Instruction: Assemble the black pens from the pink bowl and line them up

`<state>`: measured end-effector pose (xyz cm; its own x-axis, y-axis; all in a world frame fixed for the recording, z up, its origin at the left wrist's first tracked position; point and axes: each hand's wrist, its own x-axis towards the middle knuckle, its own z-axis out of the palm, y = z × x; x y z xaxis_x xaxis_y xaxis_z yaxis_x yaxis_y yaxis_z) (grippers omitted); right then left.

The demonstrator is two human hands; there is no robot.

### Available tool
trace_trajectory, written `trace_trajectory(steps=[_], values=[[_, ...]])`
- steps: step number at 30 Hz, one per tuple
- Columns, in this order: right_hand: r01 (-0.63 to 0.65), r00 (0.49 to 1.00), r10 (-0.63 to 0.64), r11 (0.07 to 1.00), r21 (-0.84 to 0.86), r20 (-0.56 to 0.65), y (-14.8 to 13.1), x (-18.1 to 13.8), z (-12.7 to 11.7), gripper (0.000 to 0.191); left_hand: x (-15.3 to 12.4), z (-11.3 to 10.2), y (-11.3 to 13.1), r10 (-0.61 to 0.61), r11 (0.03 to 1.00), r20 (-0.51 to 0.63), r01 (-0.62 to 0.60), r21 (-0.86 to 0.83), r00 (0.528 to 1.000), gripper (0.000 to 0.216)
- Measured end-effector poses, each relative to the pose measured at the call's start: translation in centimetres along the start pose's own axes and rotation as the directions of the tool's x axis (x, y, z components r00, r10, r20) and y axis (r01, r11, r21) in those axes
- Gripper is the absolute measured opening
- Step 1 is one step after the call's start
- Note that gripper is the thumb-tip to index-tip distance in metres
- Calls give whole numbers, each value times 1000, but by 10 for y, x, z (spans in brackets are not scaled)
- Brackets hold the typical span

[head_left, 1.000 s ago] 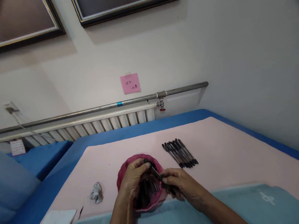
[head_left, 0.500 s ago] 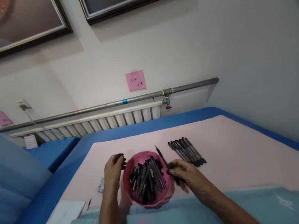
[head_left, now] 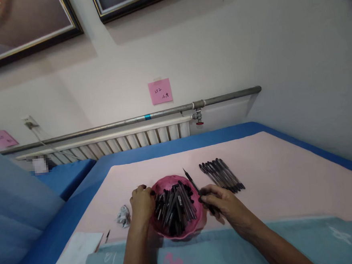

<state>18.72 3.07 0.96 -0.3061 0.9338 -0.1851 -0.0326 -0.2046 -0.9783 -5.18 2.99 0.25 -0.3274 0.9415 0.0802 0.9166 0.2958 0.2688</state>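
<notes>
My right hand (head_left: 218, 201) grips a dark uncapped pen (head_left: 192, 182) at the right rim of a pink bowl (head_left: 179, 236); the pen's thin tip points up and to the left. Many dark pens (head_left: 177, 208) lie heaped inside the bowl. At its left rim is my left hand (head_left: 143, 202), back upward, with curled fingers and darkened fingertips; anything within them is hidden. Beyond my right hand, several clear-barrelled pens with black caps (head_left: 222, 176) lie side by side in a slanted row on the pink sheet (head_left: 263, 170).
Left of my left arm lies a crumpled greyish wad (head_left: 123, 216). A white paper (head_left: 77, 253) and a small dark pointed piece (head_left: 107, 235) are nearer the front left. Teal cloth (head_left: 232, 248) covers the front edge. A radiator (head_left: 143, 139) and pipe (head_left: 112, 126) run along the wall.
My left hand has moved right and turned palm-down at the bowl's left rim. The right hand keeps the pen in nearly the same place. The view has shifted slightly.
</notes>
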Motion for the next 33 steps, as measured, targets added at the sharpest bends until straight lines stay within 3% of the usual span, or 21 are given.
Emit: trace_trajectory(steps=[7, 17, 29, 31, 33], values=[[-20, 1000, 20, 1000, -20, 19, 1, 0, -2, 16, 0, 8, -1, 38, 999, 84, -37, -12, 996, 28], [14, 1000, -13, 998, -53, 12, -3, -2, 1, 16, 4, 13, 6, -28, 1000, 21, 27, 14, 999, 29], [29, 1000, -28, 994, -103, 11, -3, -3, 1, 17, 4, 17, 21, -9, 993, 47, 3, 122, 999, 24], [53, 999, -53, 991, -125, 7, -1, -2, 1, 16, 4, 14, 20, -3, 997, 7, 2, 76, 1000, 23], [102, 995, -103, 979, -174, 4, 1, -1, 0, 15, 2, 9, 17, 2, 996, -85, -10, -88, 996, 21]])
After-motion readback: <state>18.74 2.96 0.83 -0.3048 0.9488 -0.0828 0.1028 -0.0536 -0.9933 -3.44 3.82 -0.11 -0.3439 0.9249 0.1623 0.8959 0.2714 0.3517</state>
